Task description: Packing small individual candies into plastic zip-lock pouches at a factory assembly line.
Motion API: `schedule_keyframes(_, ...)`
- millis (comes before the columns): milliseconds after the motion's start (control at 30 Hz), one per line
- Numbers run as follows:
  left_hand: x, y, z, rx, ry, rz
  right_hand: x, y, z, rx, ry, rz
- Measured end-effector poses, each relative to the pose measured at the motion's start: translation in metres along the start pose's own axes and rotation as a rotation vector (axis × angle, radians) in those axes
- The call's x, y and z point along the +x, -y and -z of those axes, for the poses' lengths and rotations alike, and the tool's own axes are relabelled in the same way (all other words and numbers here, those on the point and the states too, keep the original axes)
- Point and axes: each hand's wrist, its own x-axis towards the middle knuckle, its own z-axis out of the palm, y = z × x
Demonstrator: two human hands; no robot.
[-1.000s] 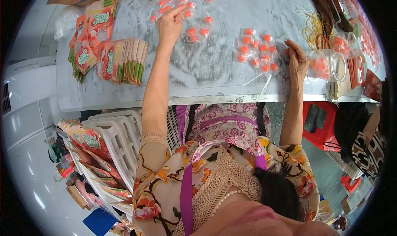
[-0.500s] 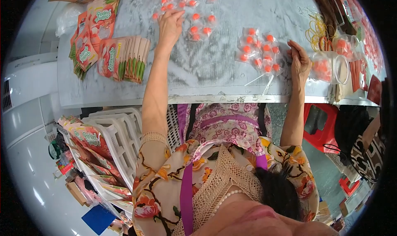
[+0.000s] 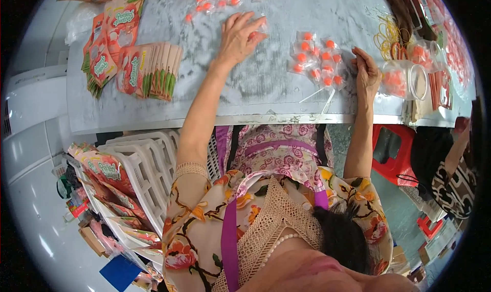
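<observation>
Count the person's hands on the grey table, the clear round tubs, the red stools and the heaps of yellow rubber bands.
Hands: 2, left hand and right hand
Clear round tub: 1
Red stool: 1
Rubber-band heap: 1
Total: 5

Place: small packing workshop.
Bench: grey marbled worktable [image 3: 276, 87] strewn with clear sachets of orange sweets [image 3: 317, 57].
Far left: stacked printed red-and-green pouches [image 3: 148, 69].
Near left: white plastic crates [image 3: 148, 164] holding more pouches.
</observation>
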Motion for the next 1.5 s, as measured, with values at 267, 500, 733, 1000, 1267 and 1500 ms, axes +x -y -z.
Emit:
schedule_keyframes(267, -0.02, -0.087, -0.013, -0.111, -0.049, 0.11, 0.006, -0.027, 0.003, -0.022, 0.0, 0.064)
schedule_keyframes(500, -0.087, 0.039, 0.157, 0.244, -0.359, 0.446, 0.002, -0.021, 0.009, 0.11, 0.031, 0.007)
schedule_keyframes(733, -0.162, 0.093, 0.204, 0.27, -0.072, 0.728, 0.011, -0.007, 0.004, 0.156, 0.07, 0.026)
schedule_keyframes(1000, -0.174, 0.104, 0.217, 0.05, -0.141, 0.745, -0.011, 0.095, -0.072, 0.201, 0.363, 0.145)
schedule_keyframes(1267, -0.116, 0.012, 0.222, 0.137, -0.245, 0.853, -0.077, 0.18, -0.198, 0.084, 0.579, 1.001)
schedule_keyframes(1500, -0.09, -0.031, 0.179, -0.134, -0.157, 0.768, -0.072, 0.156, -0.225, -0.271, 0.516, 1.163)
